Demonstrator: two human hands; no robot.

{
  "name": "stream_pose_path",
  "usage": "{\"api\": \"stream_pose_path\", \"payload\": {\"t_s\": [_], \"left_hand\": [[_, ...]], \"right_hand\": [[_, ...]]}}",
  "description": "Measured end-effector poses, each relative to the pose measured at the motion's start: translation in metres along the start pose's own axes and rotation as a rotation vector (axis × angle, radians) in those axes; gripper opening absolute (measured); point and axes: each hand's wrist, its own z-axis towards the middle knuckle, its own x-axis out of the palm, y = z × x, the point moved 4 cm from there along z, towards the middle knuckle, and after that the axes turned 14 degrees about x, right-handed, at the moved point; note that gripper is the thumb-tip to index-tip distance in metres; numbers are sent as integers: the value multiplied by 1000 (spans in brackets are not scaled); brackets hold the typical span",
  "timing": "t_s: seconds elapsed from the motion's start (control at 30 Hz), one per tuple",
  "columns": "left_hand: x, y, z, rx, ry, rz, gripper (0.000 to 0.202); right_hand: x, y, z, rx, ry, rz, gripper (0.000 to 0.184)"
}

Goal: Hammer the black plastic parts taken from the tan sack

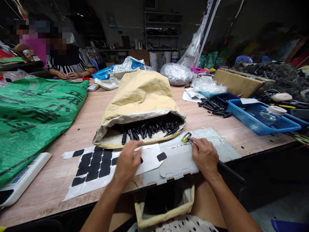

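Observation:
My right hand point(205, 158) is wrapped round a small hammer point(186, 137) with a metal head, a yellow-green face and a long black handle. Its head is over a grey board point(212, 141) at the table edge. My left hand point(127, 161), blurred by motion, is above a white sheet of black rounded-square pieces point(96, 164), just in front of a tan woven sack point(145, 93). Whether its fingers hold anything is not clear. Many black, tapered parts point(149, 130) lie in the sack's mouth. One single black square point(161, 157) lies near the board.
A green sack point(43, 112) covers the left, beside a white device point(26, 180). On the right are loose black parts point(212, 106), a blue tray point(256, 124) and a cardboard box point(238, 82). An open sack point(166, 219) is at my lap. Two people point(70, 62) sit far left.

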Motion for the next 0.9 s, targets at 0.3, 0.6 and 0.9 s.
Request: {"api": "stream_pose_path", "payload": {"t_s": [0.3, 0.6, 0.9], "left_hand": [[-17, 73, 37, 111, 123, 538, 39], [16, -6, 27, 169, 118, 56, 15], [60, -15, 14, 53, 158, -183, 15]], "right_hand": [[0, 0, 0, 14, 7, 25, 26], [0, 0, 1, 34, 27, 17, 27], [0, 1, 3, 52, 53, 34, 28]]}}
